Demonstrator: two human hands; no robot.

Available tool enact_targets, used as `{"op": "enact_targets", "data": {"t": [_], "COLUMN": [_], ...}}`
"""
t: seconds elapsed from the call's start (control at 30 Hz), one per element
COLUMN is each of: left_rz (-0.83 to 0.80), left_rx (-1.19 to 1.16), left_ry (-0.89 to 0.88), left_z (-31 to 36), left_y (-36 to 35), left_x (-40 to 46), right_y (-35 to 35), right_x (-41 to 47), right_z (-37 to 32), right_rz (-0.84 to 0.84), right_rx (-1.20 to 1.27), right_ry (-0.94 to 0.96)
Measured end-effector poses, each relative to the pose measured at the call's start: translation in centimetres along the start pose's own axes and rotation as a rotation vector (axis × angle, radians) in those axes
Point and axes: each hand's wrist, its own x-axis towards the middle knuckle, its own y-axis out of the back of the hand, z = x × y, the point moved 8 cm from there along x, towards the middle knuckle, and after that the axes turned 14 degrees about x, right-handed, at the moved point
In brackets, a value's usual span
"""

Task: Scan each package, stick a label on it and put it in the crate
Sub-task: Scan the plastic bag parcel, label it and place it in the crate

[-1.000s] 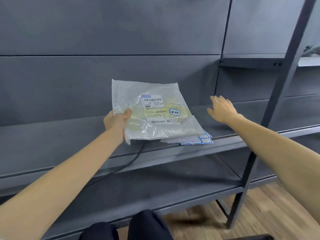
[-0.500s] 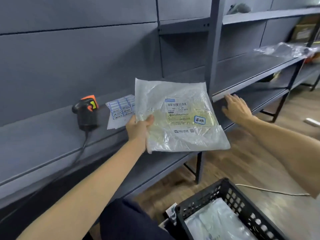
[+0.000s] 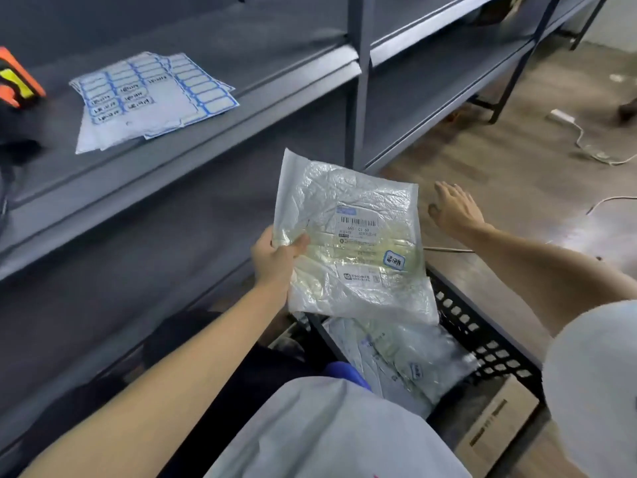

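My left hand grips the left edge of a clear plastic package, held flat just above the black crate. The package carries a white barcode label and a small blue-framed sticker near its right side. Another plastic package lies inside the crate. My right hand hovers to the right of the held package with fingers spread, holding nothing. Sheets of blue-framed labels lie on the grey shelf. The orange and black scanner sits at the shelf's far left edge.
A grey upright post of the shelving stands behind the package. A cardboard box lies under the crate's near right corner. White cables run across the wooden floor at right. My white shirt fills the bottom of the view.
My left hand has carried the package down and right, from the shelf to above the crate. My view has swung down toward the crate, and my right hand has come off the shelf.
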Motion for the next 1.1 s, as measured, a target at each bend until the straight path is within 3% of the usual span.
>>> {"op": "enact_targets", "data": {"t": [0.3,0.57,0.67,0.73,0.8,0.87,0.93,1.1], "left_rz": [0.039,0.031,0.026,0.018,0.000,-0.018,-0.069,-0.262], "left_rx": [0.080,0.199,0.225,0.221,0.220,0.246,0.303,0.520], "left_ry": [0.305,0.435,0.466,0.496,0.508,0.468,0.389,0.249], "left_z": [-10.1,-15.0,-16.0,-16.4,-16.8,-16.7,-16.5,-15.8], "left_y": [-3.0,-5.1,-5.9,-6.6,-7.3,-7.8,-8.2,-9.5], "left_x": [0.3,0.0,-0.1,-0.4,-0.6,-0.5,0.0,0.9], "right_y": [-11.4,-15.6,-17.1,-18.7,-19.5,-19.4,-18.4,-15.2], "right_x": [-5.5,-9.1,-10.8,-12.2,-13.2,-13.9,-14.0,-10.7], "right_z": [6.5,8.2,9.2,9.6,9.5,8.6,8.0,8.0], "right_rz": [-0.213,-0.275,-0.351,-0.454,-0.543,-0.706,-0.813,-0.729], "right_rx": [0.079,0.112,0.333,0.627,0.891,1.046,1.048,1.070], "right_ry": [-0.157,-0.221,-0.435,-0.691,-0.819,-0.826,-0.776,-0.615]}}
